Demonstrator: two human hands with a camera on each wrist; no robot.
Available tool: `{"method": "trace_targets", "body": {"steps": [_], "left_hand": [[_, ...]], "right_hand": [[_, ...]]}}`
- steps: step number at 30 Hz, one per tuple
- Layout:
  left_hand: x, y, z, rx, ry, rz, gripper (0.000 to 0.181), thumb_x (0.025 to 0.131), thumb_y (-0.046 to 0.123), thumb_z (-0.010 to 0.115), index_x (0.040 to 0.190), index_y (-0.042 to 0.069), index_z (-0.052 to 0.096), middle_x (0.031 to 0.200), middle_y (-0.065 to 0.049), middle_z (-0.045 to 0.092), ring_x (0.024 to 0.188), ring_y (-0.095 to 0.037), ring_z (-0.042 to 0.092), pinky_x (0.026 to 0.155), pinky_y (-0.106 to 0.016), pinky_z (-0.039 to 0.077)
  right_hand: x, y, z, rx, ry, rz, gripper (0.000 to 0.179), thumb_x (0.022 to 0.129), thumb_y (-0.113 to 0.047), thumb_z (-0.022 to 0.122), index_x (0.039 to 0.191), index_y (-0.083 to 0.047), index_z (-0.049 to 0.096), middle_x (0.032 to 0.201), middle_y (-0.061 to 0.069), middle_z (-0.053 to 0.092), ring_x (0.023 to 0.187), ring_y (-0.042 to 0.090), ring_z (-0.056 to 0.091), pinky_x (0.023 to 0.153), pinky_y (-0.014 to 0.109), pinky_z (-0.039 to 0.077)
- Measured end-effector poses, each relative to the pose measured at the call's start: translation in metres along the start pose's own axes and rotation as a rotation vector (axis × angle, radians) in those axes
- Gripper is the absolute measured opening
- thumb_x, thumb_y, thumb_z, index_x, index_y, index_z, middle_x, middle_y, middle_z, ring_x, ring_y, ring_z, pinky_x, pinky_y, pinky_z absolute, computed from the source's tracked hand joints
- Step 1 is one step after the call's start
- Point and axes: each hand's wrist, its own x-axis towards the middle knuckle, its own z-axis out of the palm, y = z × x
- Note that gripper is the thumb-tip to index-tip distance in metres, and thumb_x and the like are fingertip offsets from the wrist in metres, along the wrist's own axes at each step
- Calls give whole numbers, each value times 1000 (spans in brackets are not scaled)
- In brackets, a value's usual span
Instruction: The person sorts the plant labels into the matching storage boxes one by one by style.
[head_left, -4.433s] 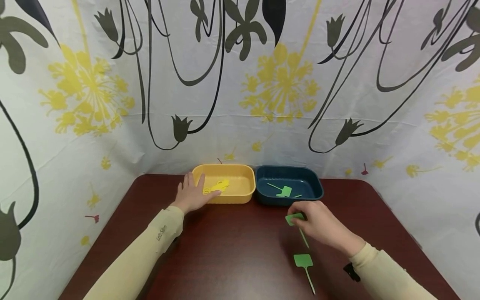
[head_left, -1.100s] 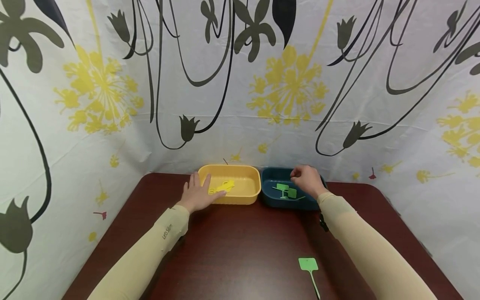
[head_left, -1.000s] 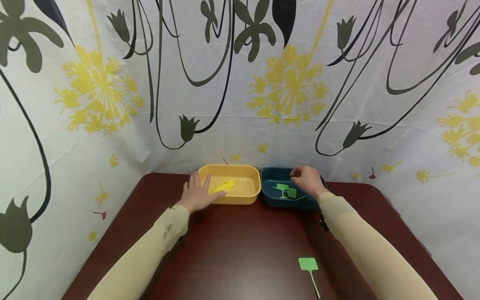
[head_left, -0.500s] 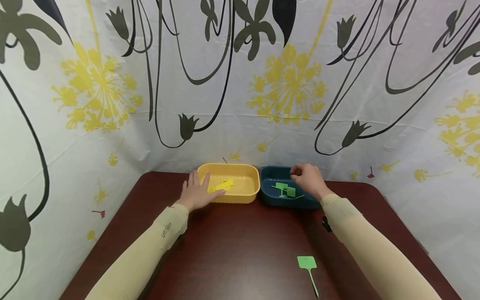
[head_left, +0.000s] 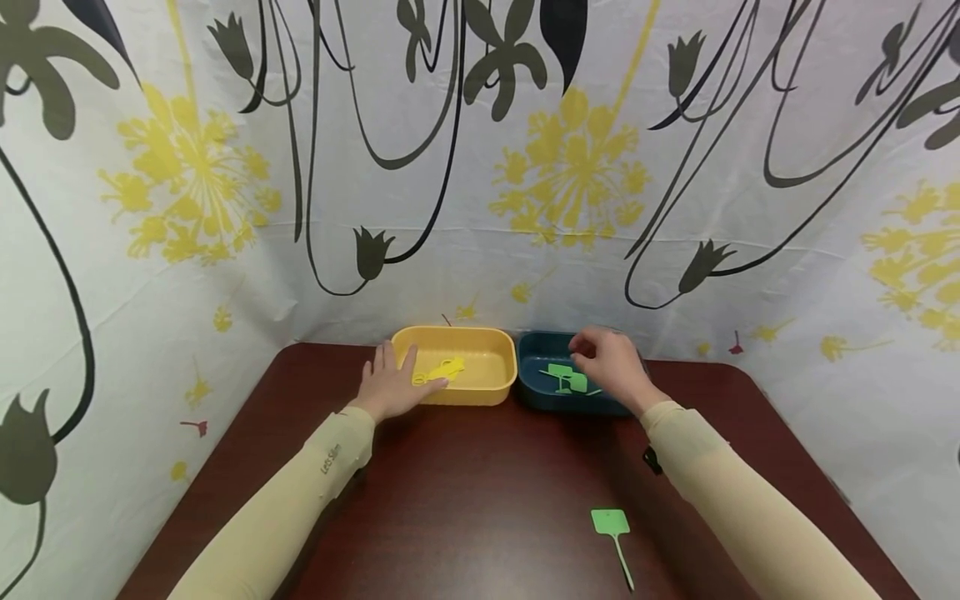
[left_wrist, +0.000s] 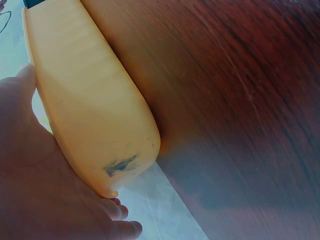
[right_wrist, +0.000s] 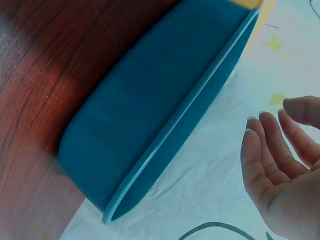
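My left hand (head_left: 390,386) rests with spread fingers on the left rim of a yellow bin (head_left: 491,383). Inside that bin lie some flat yellow pieces (head_left: 442,370). Over the right part of a dark blue bin (head_left: 536,392), my right hand (head_left: 611,363) hovers with loosely bent fingers. The right wrist view shows nothing between the thumb and fingers of this hand (right_wrist: 285,165). Several green square-headed tags with thin stems (head_left: 577,382) lie in the blue bin. Another green tag (head_left: 611,522) is on the table, its stem toward the front.
Both bins stand side by side at the back of the dark red-brown table (head_left: 465,500). Close behind them hangs a white patterned cloth (head_left: 442,275), which also runs along both sides.
Some seconds ago my right hand pinched a green tag over the table; now it is over the blue bin, holding nothing, its fingers slightly looser. My left hand stays at the yellow bin.
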Motion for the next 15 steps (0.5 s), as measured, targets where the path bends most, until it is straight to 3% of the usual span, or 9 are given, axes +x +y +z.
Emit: {"method": "trace_targets", "body": {"steps": [15], "left_hand": [[-1, 0, 0, 3, 0, 1, 112, 82, 89, 40, 163, 16, 13, 163, -29, -9, 150, -46, -6, 115, -65, 4]], "right_hand": [[-32, -34, -10, -16, 16, -30, 11, 95, -22, 71, 105, -24, 69, 102, -6, 67, 88, 12, 64, 74, 40, 55]]}}
